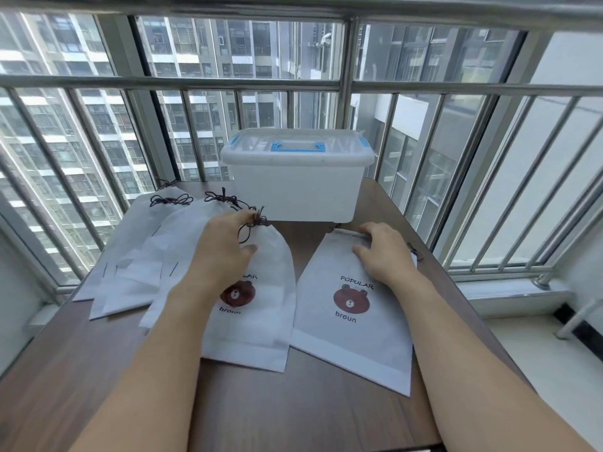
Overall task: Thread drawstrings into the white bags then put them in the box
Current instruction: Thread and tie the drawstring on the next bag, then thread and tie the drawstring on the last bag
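Note:
Two white bags printed with a brown bear lie side by side on the wooden table (293,419). My left hand (225,246) rests on the middle bag (261,321) and pinches its dark drawstring knot (256,221) at the top. My right hand (381,252) lies flat on the top of the right bag (352,334), fingers at its upper hem; a dark drawstring end (416,252) shows at that bag's right edge. The white plastic box (293,187) with a blue handle stands behind the bags, lid closed.
Several more white bags (137,256) with dark drawstrings overlap at the left of the table. A metal railing and window (349,83) run close behind and to the right. A white ledge (522,321) lies right of the table.

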Tool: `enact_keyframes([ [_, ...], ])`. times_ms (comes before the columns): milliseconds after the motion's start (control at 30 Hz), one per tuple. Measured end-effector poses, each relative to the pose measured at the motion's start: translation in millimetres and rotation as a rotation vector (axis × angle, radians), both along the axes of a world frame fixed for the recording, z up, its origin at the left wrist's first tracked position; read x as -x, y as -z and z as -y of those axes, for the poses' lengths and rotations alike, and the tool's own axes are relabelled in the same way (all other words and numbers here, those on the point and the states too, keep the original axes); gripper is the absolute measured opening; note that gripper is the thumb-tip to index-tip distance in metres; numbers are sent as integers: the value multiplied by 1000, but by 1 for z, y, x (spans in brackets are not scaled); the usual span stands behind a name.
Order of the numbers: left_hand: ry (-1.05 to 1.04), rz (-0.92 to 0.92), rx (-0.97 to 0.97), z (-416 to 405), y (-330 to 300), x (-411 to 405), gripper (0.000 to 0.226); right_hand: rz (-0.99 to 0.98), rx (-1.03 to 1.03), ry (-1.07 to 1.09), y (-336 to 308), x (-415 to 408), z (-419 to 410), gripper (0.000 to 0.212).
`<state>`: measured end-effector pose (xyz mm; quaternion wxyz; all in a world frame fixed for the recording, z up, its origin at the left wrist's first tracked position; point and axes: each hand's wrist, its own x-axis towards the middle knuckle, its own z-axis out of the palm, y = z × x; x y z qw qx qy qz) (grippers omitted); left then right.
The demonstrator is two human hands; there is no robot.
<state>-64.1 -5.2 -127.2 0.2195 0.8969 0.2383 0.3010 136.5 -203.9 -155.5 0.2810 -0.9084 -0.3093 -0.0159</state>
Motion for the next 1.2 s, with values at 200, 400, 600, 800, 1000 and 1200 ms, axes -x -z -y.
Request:
enact_keyframes([
  [200,80,253,-128,21,9,-8,90,-16,-187,0,-4,-4,3,23],
  [400,284,294,-181,33,18,-20,38,-52,-209,-12,-10,-12,13,21],
  [600,401,82,93,35,26,-22,73,-579,-830,-83,-37,-2,20,29],
  [800,542,218,759,52,3,-14,62,-404,-609,-457,-34,48,-6,22],
  [1000,361,415,1028,52,6,-21,21,-221,-538,-474,-27,51,-14,27],
  [1200,282,654,1444,41,3,-23,25,-1207,-677,-365,-51,45,16,64],
])
